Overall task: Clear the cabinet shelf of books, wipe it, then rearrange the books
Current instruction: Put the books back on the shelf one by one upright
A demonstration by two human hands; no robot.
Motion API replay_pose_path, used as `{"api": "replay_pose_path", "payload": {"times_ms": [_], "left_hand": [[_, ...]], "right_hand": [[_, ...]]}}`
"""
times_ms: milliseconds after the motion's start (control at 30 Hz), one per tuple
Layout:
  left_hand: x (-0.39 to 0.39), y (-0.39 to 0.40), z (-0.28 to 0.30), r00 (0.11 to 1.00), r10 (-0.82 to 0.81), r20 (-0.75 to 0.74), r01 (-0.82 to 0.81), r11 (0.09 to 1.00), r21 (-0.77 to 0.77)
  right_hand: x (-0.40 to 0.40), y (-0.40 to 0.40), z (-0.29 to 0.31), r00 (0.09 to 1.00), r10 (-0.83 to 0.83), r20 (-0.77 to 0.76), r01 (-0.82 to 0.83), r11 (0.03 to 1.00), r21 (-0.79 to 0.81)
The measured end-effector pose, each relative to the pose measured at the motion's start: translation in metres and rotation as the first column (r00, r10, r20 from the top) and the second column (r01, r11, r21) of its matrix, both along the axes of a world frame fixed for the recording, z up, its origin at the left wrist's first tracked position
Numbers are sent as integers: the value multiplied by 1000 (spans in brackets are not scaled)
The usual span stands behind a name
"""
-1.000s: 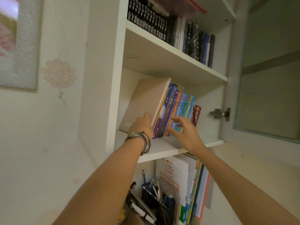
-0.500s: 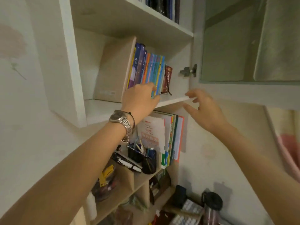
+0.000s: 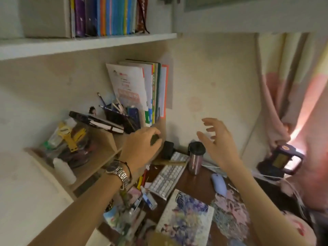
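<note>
Two bare hands held low over a cluttered counter (image 3: 198, 181), well below the cabinet shelf (image 3: 88, 44). Left grip (image 3: 142, 144), watch (image 3: 118, 172) at the wrist, curled before the lower wooden rack (image 3: 99, 157); something small and dark at the fingertips, too blurred to tell whether held. Right grip (image 3: 218, 139) released, fingers spread and loosely bent, grasping nothing, hanging in the air beside the left. High above and left of both, still on the shelf: a row of books (image 3: 110, 16) standing upright, purple, orange and blue spines, with a pale box-like volume (image 3: 46, 16) at the far end. Just above the left grip, leaning workbooks (image 3: 140, 89) and a pen pot (image 3: 122, 118). Between the two grips, a lidded tumbler (image 3: 195, 157); below them, a keyboard (image 3: 166, 178) and a mouse (image 3: 219, 184).
</note>
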State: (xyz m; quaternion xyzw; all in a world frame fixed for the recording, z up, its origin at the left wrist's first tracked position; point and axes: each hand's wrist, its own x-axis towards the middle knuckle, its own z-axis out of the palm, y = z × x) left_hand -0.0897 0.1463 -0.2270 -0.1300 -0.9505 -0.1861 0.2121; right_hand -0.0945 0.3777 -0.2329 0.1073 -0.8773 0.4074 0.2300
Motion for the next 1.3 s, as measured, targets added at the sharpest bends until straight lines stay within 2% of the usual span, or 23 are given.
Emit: {"api": "replay_pose_path", "payload": {"times_ms": [100, 267, 433, 633, 900, 1000, 1100, 1300], "left_hand": [[7, 10, -45, 992, -7, 124, 2, 999, 35], [23, 21, -121, 944, -21, 331, -18, 993, 114], [45, 27, -197, 869, 7, 495, -81, 988, 128], [60, 35, -264, 740, 12, 673, -140, 981, 135], [64, 41, -306, 617, -23, 786, -197, 963, 183], [64, 40, -313, 567, -46, 822, -235, 948, 215], [64, 39, -317, 530, -63, 846, -267, 934, 237], [71, 40, -328, 512, -53, 857, -318, 915, 247]], "right_hand": [[15, 9, -41, 995, -48, 87, 54, 997, -60], [41, 22, -121, 950, -125, 285, 152, 986, -73], [74, 27, -194, 862, -150, 484, 186, 982, -27], [97, 25, -262, 707, -113, 698, 232, 970, -78], [110, 14, -298, 540, -70, 839, 265, 960, -90], [113, 11, -304, 503, -46, 863, 279, 954, -112], [114, 10, -308, 505, -52, 862, 293, 949, -114], [116, 5, -313, 521, -79, 850, 319, 942, -108]]}}
